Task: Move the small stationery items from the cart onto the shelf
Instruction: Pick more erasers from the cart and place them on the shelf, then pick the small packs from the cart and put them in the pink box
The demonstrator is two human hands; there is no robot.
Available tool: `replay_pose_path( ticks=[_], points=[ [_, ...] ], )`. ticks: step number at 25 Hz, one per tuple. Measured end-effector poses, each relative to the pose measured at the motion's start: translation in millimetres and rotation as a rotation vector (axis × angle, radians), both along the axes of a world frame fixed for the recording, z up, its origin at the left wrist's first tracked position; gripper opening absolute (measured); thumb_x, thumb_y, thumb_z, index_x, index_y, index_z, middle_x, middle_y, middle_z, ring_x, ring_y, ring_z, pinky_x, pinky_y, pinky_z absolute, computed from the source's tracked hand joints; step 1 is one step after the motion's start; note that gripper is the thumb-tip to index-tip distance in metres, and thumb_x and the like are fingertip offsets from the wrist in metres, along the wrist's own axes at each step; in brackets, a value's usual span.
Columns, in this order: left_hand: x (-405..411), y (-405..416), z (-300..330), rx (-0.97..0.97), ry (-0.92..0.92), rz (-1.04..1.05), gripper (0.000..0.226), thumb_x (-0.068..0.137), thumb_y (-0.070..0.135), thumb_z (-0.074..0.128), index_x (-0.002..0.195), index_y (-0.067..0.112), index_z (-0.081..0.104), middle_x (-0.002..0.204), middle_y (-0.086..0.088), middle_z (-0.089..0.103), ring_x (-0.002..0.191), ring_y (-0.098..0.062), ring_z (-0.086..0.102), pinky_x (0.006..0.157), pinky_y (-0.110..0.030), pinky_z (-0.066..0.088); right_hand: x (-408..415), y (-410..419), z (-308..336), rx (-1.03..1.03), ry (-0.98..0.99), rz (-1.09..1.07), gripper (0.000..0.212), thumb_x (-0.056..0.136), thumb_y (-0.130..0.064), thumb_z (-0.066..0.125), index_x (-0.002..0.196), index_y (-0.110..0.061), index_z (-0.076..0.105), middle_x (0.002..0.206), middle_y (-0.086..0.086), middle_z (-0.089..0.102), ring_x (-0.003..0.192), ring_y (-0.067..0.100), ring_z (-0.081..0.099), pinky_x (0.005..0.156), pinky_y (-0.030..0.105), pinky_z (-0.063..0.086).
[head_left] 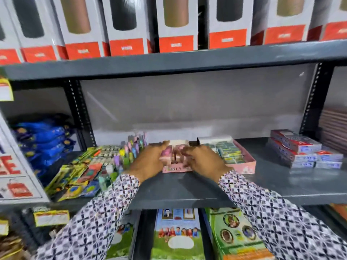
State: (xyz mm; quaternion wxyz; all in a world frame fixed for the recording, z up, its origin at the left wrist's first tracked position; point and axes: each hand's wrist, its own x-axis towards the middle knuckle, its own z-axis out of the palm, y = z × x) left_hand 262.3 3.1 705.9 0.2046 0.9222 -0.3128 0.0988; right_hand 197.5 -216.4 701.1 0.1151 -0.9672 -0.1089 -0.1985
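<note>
A small pink eraser box with pink erasers inside sits on the grey middle shelf. My left hand rests on the box's left side, fingers curled over the erasers. On the right side lies my right hand, fingers bent into the box. The picture is blurred, so I cannot tell whether either hand grips an eraser. The cart is out of view.
A larger pink box of green packets stands right of the eraser box. Colourful packets and small sharpeners lie to the left. Red-white boxes are stacked at the right. Bottle boxes fill the upper shelf; books stand below.
</note>
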Motion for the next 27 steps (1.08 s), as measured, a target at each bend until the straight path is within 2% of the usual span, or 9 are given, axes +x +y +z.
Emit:
replay_pose_path(
  ticks=[3,7,11,13,15,17,21,24,27],
  points=[
    [-14,-8,-20,0.011,-0.193,-0.033,0.048,0.101,0.008,0.058,0.147,0.021,0.062,0.158,-0.003,0.056,0.143,-0.022,0.057,0.123,-0.039,0.042,-3,9,-10,0.01,-0.042,-0.042,0.044,0.093,-0.009,0.06,0.132,-0.029,0.065,0.115,0.007,0.079,0.103,0.036,0.074,0.089,0.043,0.061],
    [-9,-27,-12,0.104,-0.251,0.075,0.052,0.089,-0.003,0.05,0.131,0.019,0.07,0.131,-0.012,0.075,0.115,-0.034,0.074,0.101,-0.045,0.058,12,22,1,-0.033,0.034,-0.119,0.043,0.094,-0.003,0.05,0.129,-0.02,0.067,0.122,0.017,0.074,0.109,0.038,0.071,0.096,0.047,0.057],
    [-9,-30,-12,0.117,-0.223,0.128,0.052,0.089,-0.005,0.048,0.13,0.018,0.07,0.119,-0.018,0.079,0.106,-0.039,0.077,0.095,-0.05,0.061,19,27,2,-0.073,0.061,-0.155,0.036,0.099,-0.006,0.047,0.128,-0.015,0.067,0.128,0.019,0.07,0.114,0.038,0.069,0.099,0.046,0.055],
    [-10,-29,-12,0.142,-0.207,0.102,0.054,0.094,-0.003,0.048,0.144,0.015,0.06,0.141,-0.018,0.069,0.126,-0.038,0.069,0.108,-0.05,0.055,16,28,3,-0.064,0.092,-0.138,0.039,0.102,-0.009,0.047,0.139,-0.013,0.059,0.144,0.018,0.06,0.127,0.039,0.063,0.108,0.046,0.051],
    [-21,-25,-16,0.135,-0.209,0.114,0.063,0.104,0.007,0.047,0.165,0.015,0.033,0.171,-0.014,0.033,0.159,-0.033,0.032,0.129,-0.049,0.031,3,23,1,-0.068,0.089,-0.091,0.056,0.106,-0.022,0.047,0.16,-0.012,0.034,0.169,0.015,0.031,0.156,0.036,0.033,0.127,0.048,0.03],
    [-46,-15,-29,0.058,-0.327,0.134,0.064,0.111,0.025,0.038,0.169,0.017,0.011,0.178,-0.008,0.007,0.165,-0.027,0.002,0.135,-0.049,0.013,-29,13,-14,-0.073,-0.017,-0.116,0.074,0.106,-0.043,0.045,0.167,-0.015,0.013,0.176,0.008,0.008,0.164,0.031,0.003,0.132,0.053,0.011],
    [-130,-3,-103,-0.077,-0.473,0.007,0.07,0.11,0.038,0.034,0.17,0.016,0.007,0.18,-0.009,0.0,0.166,-0.03,-0.002,0.134,-0.049,0.005,-126,-15,-88,-0.09,-0.194,-0.214,0.089,0.101,-0.068,0.032,0.168,-0.016,0.004,0.177,0.011,0.001,0.163,0.035,-0.002,0.13,0.059,0.007],
    [-183,-15,-190,-0.015,-0.328,-0.118,0.072,0.109,0.039,0.04,0.17,0.018,0.009,0.18,-0.008,0.001,0.166,-0.031,0.001,0.134,-0.048,0.006,-192,-29,-170,-0.083,-0.131,-0.186,0.084,0.104,-0.065,0.031,0.167,-0.013,0.01,0.177,0.012,0.002,0.164,0.035,0.0,0.131,0.058,0.007],
    [-218,-28,-292,0.121,-0.033,-0.164,0.072,0.109,0.04,0.042,0.17,0.015,0.013,0.179,-0.011,0.002,0.166,-0.031,-0.002,0.134,-0.051,0.012,-239,-39,-269,-0.007,0.112,-0.164,0.072,0.106,-0.043,0.047,0.165,-0.009,0.021,0.176,0.013,0.011,0.164,0.033,0.005,0.132,0.052,0.008]
  ],
)
